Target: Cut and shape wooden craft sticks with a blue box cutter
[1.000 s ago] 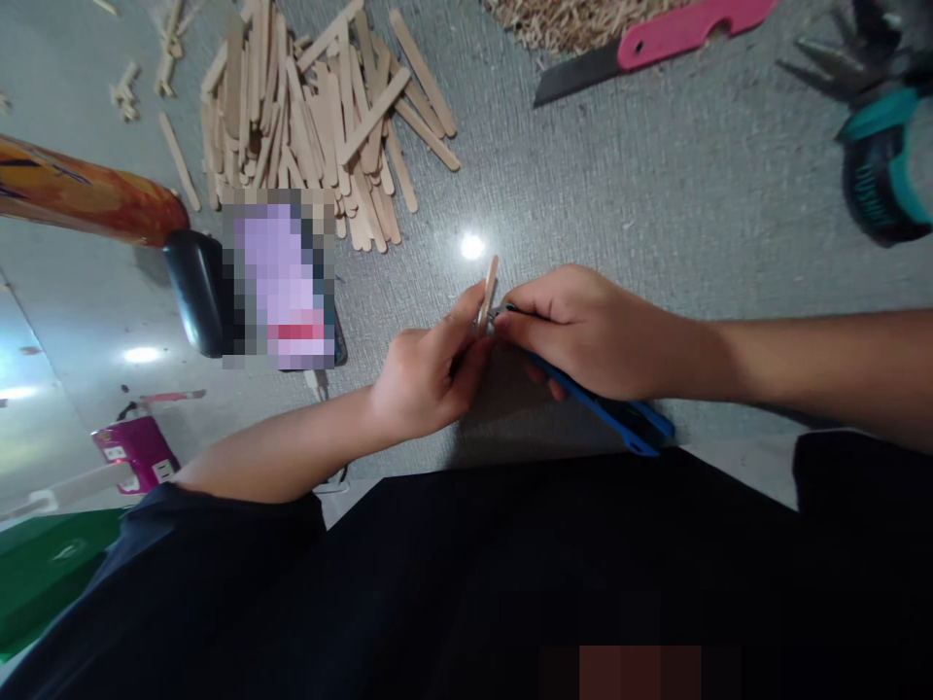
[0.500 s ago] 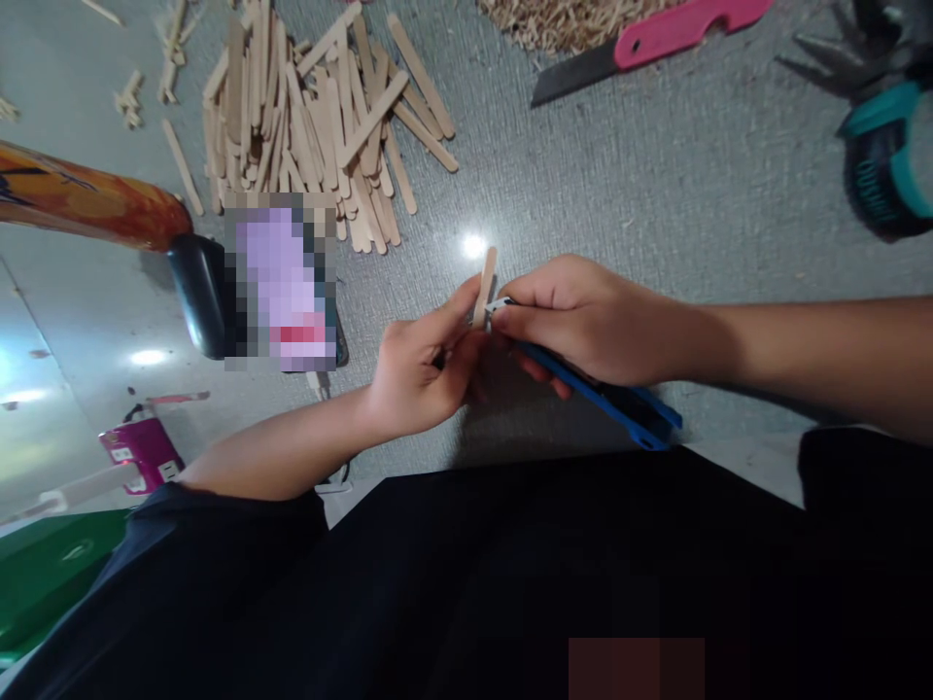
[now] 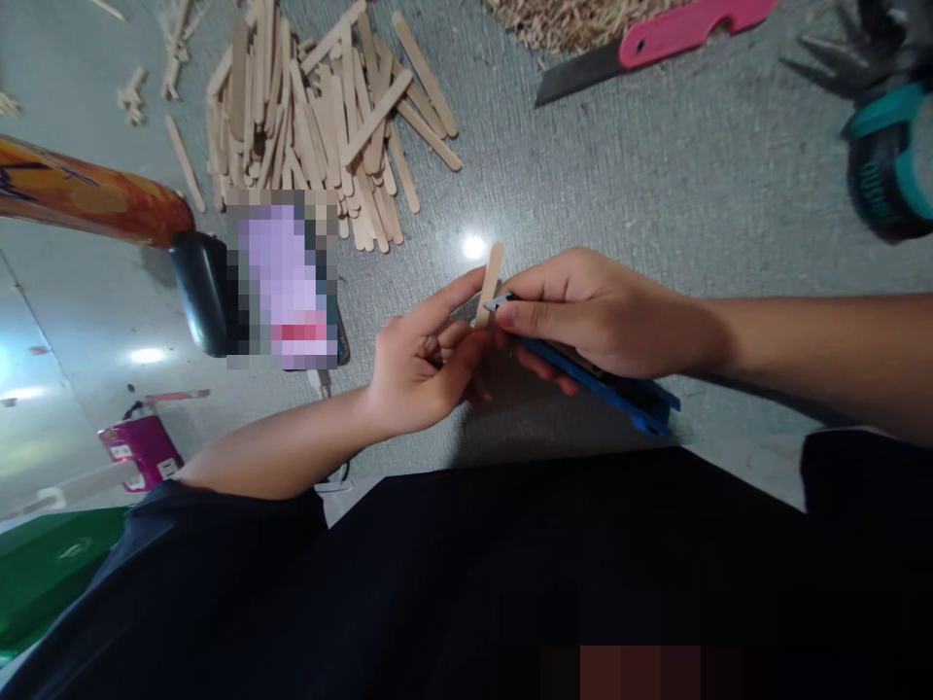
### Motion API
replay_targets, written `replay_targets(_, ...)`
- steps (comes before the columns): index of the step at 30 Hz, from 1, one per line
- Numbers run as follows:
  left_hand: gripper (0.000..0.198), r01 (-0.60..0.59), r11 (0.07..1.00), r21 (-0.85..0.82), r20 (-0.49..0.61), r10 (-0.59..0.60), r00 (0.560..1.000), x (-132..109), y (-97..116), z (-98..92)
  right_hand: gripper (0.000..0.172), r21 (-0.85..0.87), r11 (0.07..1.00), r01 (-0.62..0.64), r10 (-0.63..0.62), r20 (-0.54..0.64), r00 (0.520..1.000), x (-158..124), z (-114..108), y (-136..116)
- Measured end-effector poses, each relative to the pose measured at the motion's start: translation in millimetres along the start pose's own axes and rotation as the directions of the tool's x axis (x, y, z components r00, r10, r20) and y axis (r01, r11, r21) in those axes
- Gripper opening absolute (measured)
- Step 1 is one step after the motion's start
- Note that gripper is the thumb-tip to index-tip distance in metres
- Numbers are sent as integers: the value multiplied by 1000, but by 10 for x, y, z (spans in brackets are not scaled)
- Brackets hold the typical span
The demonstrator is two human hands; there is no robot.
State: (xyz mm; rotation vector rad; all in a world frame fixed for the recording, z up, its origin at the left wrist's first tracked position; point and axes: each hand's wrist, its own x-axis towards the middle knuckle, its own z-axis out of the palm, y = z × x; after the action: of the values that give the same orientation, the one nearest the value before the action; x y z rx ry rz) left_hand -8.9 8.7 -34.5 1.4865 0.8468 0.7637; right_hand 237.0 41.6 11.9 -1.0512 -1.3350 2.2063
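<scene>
My left hand point(image 3: 419, 365) holds a pale wooden craft stick point(image 3: 494, 267) between thumb and fingers, its rounded end pointing up and away from me. Its index finger stretches along the stick's left side. In my right hand point(image 3: 583, 316) is a blue-handled utility knife point(image 3: 641, 413), gripped with the thumb near its front end. The small silver blade tip lies against or just over the lower part of the stick; exact contact cannot be made out. My right fingers hide much of the handle.
A heap of craft sticks point(image 3: 321, 117) lies at upper left. Nearby are a blurred phone point(image 3: 288, 282), a black rounded object point(image 3: 200, 292) and an orange can point(image 3: 87, 190). A pink-handled saw point(image 3: 677, 39), wood shavings point(image 3: 575, 19) and teal-handled pliers point(image 3: 879, 156) lie farther right.
My left index finger has straightened and the other fingers show more behind it. The stick and knife tip have shifted slightly; the knife's rear end has risen a little in view.
</scene>
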Motion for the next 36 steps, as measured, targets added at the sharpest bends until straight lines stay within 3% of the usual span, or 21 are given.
replay_targets(10,55,-91,996,-6,-36,91,995,26,-27,15,45,-81,997,-4,-3,-82,997,-6,31,0)
replay_targets(15,57,-148,982,116,-43,153,987,30,-36,19,47,-157,988,-7,-10,-108,994,-8,52,4)
replay_targets(20,63,-304,878,370,3,327,945,61,-43,1,51,-243,969,-50,11,-161,987,-13,89,12)
replay_targets(23,71,-373,828,418,41,393,919,62,-64,-17,52,-287,956,-55,9,-158,987,-10,97,19)
replay_targets(27,69,-356,851,386,81,353,932,55,-43,-45,52,-321,944,-72,28,-141,990,-29,114,12)
replay_targets(32,68,-377,843,383,105,366,925,65,21,-61,48,-413,911,20,-93,-156,983,-85,150,-8)
replay_targets(36,73,-378,864,332,115,361,926,66,-13,-57,51,-222,972,-75,54,-98,994,-77,131,-20)
